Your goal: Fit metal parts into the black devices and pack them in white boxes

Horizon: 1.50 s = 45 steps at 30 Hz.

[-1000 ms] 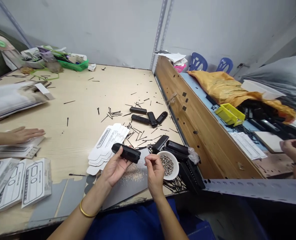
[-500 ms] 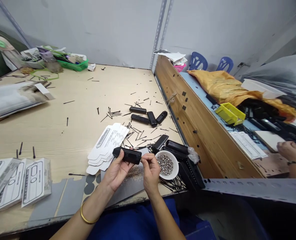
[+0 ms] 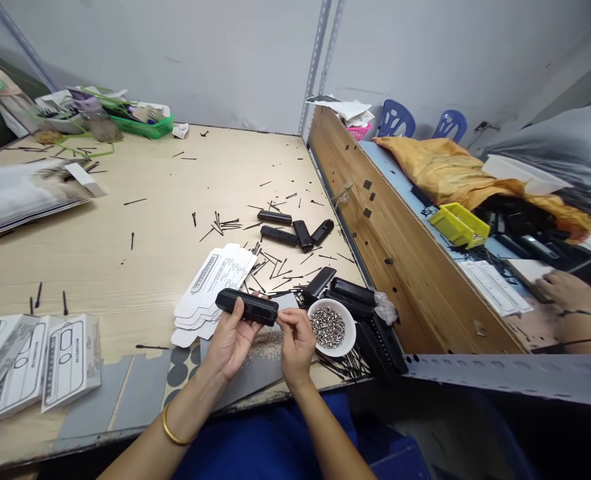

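Observation:
My left hand [image 3: 231,341] is closed round a long black plastic case [image 3: 248,306] and holds it level above the table's near edge. My right hand [image 3: 294,341] pinches something too small to make out against the case's right end. Just right of that hand stands a white bowl [image 3: 348,333] full of small silver metal parts. A fan of flat white printed cartons [image 3: 210,288] lies behind the case. More black cases [image 3: 289,233] and thin black pins [image 3: 275,270] are scattered further back.
Folded white boxes [image 3: 40,363] lie at the near left. A wooden divider [image 3: 375,233] bounds the table on the right; beyond it another person's hand [image 3: 562,291] works near a yellow tray [image 3: 458,225]. A green basket [image 3: 148,123] sits at the far left.
My right hand came from beside the bowl to the case's right end. Another person's hand at the left edge has withdrawn, and a stack of cartons went with it.

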Each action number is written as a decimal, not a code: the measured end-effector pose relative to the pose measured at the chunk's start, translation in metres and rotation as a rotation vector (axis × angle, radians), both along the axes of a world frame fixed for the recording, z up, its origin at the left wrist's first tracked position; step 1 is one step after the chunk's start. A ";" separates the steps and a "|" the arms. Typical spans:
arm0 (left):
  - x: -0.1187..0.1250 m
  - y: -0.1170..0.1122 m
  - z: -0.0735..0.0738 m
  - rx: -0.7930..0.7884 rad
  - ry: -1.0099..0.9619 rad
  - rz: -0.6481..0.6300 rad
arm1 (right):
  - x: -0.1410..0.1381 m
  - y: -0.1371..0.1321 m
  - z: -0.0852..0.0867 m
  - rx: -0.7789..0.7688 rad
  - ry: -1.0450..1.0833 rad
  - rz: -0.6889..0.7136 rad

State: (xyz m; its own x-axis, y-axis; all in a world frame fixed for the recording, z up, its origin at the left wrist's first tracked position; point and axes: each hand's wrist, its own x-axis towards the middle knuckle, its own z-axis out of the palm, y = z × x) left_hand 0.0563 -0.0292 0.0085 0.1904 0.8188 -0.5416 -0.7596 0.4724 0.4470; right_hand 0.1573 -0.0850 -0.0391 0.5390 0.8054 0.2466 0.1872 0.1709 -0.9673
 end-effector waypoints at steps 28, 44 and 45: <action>-0.107 0.088 -0.052 0.555 1.827 -0.689 | -0.053 0.212 0.019 -0.704 -0.806 0.532; -0.087 0.038 0.042 0.379 0.215 -0.751 | 0.024 0.150 0.086 -0.077 -0.155 0.909; -0.084 0.030 0.041 0.400 0.163 -0.759 | 0.030 0.144 0.085 -0.098 -0.018 0.997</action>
State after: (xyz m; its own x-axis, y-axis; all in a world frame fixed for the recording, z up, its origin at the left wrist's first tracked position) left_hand -0.0276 0.0006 0.0491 0.7064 0.6371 -0.3084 -0.2158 0.6088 0.7634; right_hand 0.1878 0.0588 0.0456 -0.3968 0.9045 0.1565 0.0164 0.1774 -0.9840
